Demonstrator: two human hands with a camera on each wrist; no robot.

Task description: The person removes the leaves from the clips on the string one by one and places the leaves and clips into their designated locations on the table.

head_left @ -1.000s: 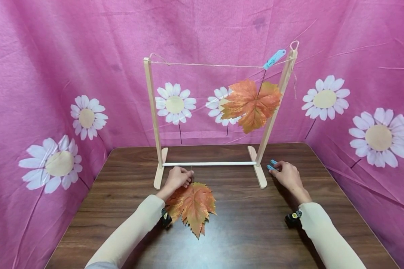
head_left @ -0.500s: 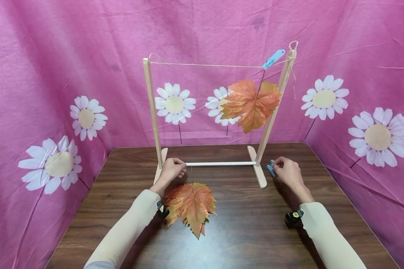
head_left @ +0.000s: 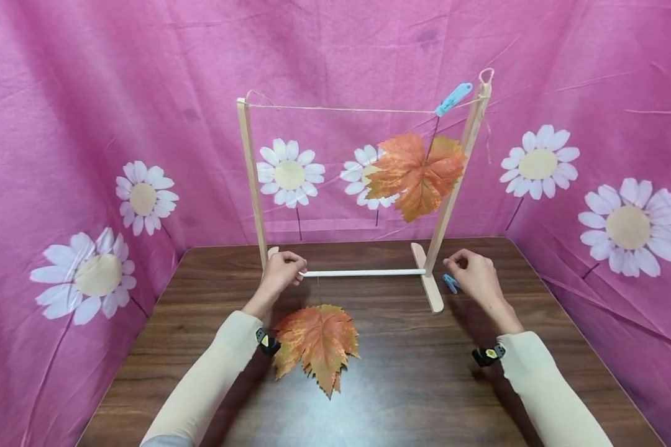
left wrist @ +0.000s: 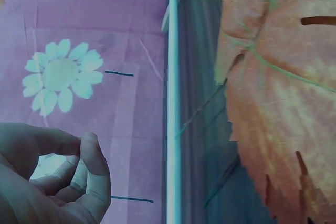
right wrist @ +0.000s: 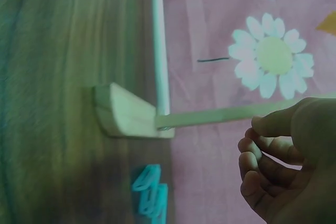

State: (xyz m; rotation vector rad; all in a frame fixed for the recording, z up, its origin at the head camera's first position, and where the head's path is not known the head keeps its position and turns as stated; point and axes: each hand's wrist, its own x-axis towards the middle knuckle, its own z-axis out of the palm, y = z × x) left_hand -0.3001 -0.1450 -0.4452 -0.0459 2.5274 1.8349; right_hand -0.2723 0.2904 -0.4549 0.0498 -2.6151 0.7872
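My left hand [head_left: 282, 273] hovers by the left foot of a wooden rack, its fingers loosely curled and thumb meeting a fingertip. Nothing shows between them in the left wrist view. Below it, orange autumn leaves [head_left: 321, 341], apparently stacked, lie on the table with a thin stem [left wrist: 202, 109] pointing to the rack. My right hand [head_left: 475, 276] is raised beside the right foot, fingers loosely curled and without anything visible in them. Near it lie blue clothespins [right wrist: 149, 192], two in the right wrist view; the hand partly hides them in the head view.
The rack's string [head_left: 341, 109] carries another orange leaf [head_left: 419, 174], clipped by a blue clothespin [head_left: 454, 99] near the right post [head_left: 453, 192]. A white bar [head_left: 363, 273] joins the feet. Pink cloth [head_left: 335, 49] printed with daisies surrounds the brown table [head_left: 402, 372].
My left hand has let go of the leaf stem and moved up and left; the leaves stay put. My right hand has drawn up slightly from the clothespins.
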